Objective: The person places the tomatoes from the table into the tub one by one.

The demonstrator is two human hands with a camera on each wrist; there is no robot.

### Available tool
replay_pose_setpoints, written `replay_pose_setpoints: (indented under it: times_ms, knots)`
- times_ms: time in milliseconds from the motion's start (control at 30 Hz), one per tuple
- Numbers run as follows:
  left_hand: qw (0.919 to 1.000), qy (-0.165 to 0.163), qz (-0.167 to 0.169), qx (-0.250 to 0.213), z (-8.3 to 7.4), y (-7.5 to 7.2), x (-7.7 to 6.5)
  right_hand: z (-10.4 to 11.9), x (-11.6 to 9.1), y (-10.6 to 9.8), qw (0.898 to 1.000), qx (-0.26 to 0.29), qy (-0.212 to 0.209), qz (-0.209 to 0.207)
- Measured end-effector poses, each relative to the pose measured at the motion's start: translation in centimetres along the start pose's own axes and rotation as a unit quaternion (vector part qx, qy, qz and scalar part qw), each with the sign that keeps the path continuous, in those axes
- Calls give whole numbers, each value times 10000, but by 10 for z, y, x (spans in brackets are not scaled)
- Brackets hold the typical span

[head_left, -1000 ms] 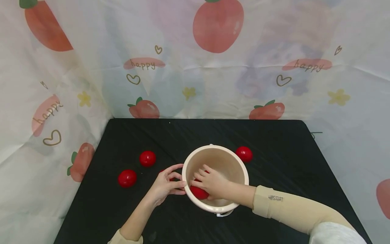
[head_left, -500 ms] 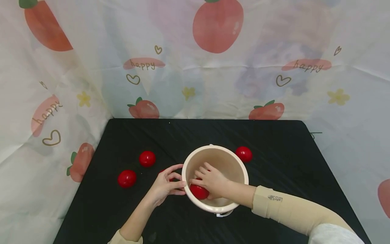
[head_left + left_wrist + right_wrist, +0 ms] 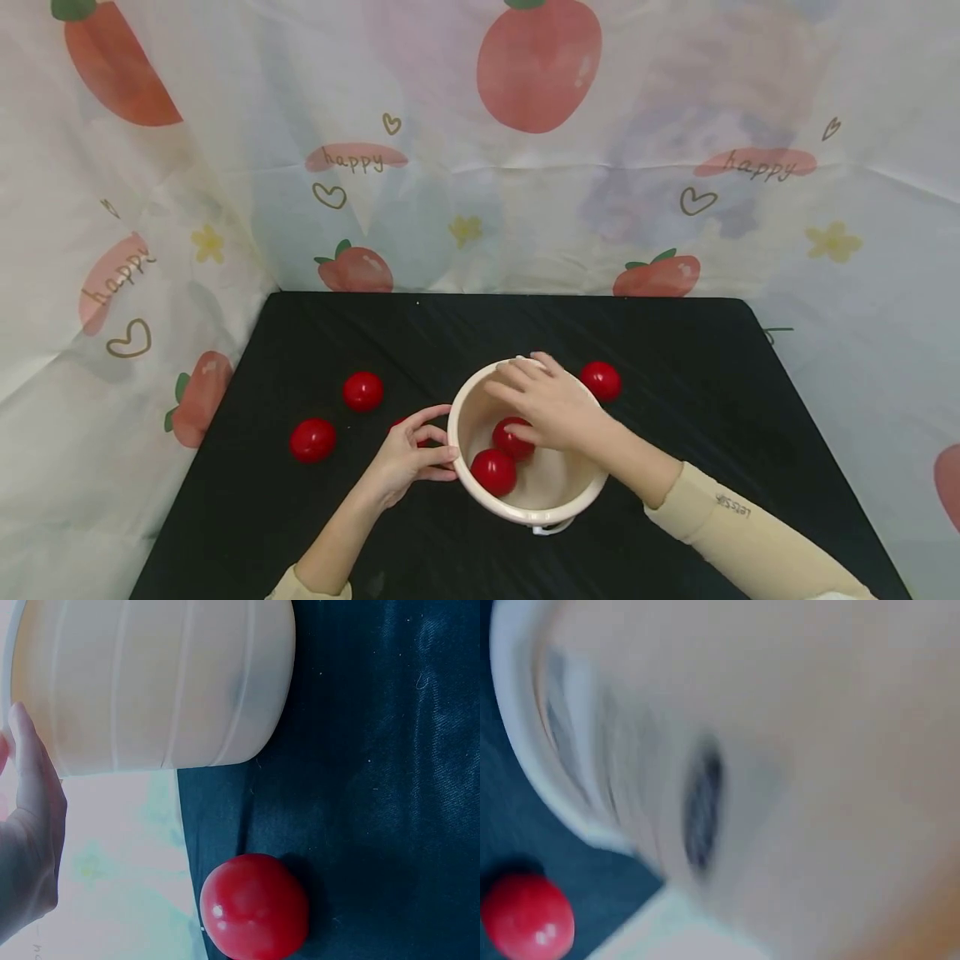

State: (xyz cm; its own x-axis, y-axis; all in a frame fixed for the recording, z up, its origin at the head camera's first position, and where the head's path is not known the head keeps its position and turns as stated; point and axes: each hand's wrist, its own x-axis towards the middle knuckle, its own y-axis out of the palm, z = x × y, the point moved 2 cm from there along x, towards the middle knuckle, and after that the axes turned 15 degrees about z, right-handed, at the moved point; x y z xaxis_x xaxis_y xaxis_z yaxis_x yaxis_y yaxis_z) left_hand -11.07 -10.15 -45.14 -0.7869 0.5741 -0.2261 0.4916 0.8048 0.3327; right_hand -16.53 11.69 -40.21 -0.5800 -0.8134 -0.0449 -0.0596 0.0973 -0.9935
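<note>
A cream bucket (image 3: 467,392) stands on the black table, with two glossy red balls inside it, the front ball (image 3: 493,472) and the rear ball (image 3: 510,437). My left hand (image 3: 397,458) touches the bucket's left rim with its fingertips. In the left wrist view, the left hand (image 3: 34,817) lies beside the bucket wall (image 3: 150,682). Over the bucket's mouth is my right hand (image 3: 551,404), its fingers spread and holding nothing. It partly covers the rear ball. The right wrist view is blurred, showing the bucket's rim (image 3: 525,742) close up.
On the black table (image 3: 675,358), two red balls lie left of the bucket, one ball (image 3: 363,391) farther back and another ball (image 3: 312,440) nearer. A further ball (image 3: 601,381) sits right of the bucket. Behind the left hand, another red ball is mostly hidden. A printed curtain (image 3: 525,208) hangs behind.
My right hand has risen from deep in the bucket toward its far rim, leaving two red balls in plain view inside. My left hand stays at the rim.
</note>
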Motion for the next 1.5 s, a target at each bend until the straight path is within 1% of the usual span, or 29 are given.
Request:
replay_pose_setpoints:
  times_ms: [67, 133, 233, 300, 400, 467, 533, 667, 767, 933, 1100, 1300, 1500]
  knots:
    - [10000, -13, -37, 13, 0, 1, 0, -16, -7, -11, 9985, -14, 323, -446]
    - [10000, -33, -67, 17, 0, 1, 0, -33, -15, -18, 9945, -28, 722, -753]
    - [9999, -42, -90, 19, 0, 1, 0, -58, -28, -19, 9867, 74, 1335, -920]
    - [9999, -43, -106, 24, 0, 1, 0, -73, -35, -14, 9805, 231, 1768, -829]
    - [9999, -49, -121, 27, 0, 1, 0, -90, -46, 0, 9695, 481, 2350, -497]
    - [9999, -61, -115, 28, 0, 1, 0, -98, -51, 11, 9620, 650, 2641, -229]
    - [9999, -67, -105, 31, 0, 1, 0, -104, -57, 23, 9554, 818, 2839, 21]
    - [9999, -62, -117, 65, 0, 0, 0, -110, -65, 49, 9428, 1125, 3099, 498]
    - [9999, -56, -108, 52, 0, 0, 0, -112, -71, 69, 9334, 1338, 3245, 752]
    - [10000, -50, -70, 8, 0, 0, 0, -115, -78, 96, 9230, 1584, 3359, 1004]
    - [9999, -53, -76, 45, 0, 0, 1, -116, -83, 115, 9140, 1755, 3436, 1255]
    - [10000, -53, -49, 41, 0, 0, 1, -118, -83, 131, 9070, 1865, 3532, 1335]
    - [10000, -44, -45, 12, 0, 0, 1, -120, -78, 138, 9073, 1872, 3519, 1339]
